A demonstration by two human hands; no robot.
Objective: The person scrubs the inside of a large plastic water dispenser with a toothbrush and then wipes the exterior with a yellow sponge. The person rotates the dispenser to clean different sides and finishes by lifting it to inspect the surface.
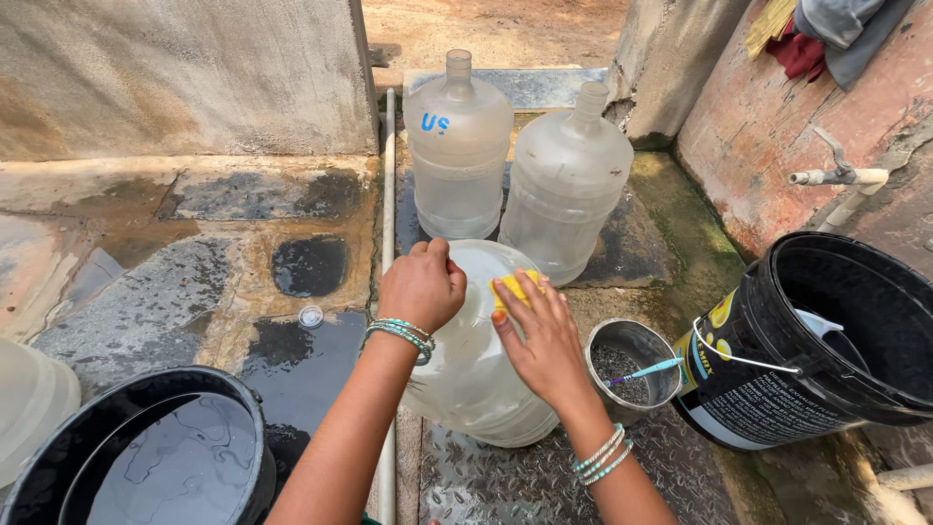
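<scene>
Water jug [476,369], big, translucent and cloudy, leans at centre frame on wet metal plate [505,481]. Left hand [421,285] wraps closed over its neck at twelve o'clock; right hand [540,331] presses a yellow sponge [516,287] to its shoulder, fingers clasping it. Steel bowl [637,369] sits at three o'clock.

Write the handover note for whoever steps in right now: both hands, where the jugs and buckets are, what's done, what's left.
Left hand: closed on the top of the nearest water jug, steadying it.
Right hand: pressing a yellow sponge against the jug's shoulder.
Two more jugs stand behind, upright, uncapped.
Small steel cup with a toothbrush in it sits right of the jug; tilted black bucket beyond it; water-filled black tub at near left.
Done: scrubbing under way on the near jug.
Left: probably the rest of it; the back jugs' state is unclear.
</scene>
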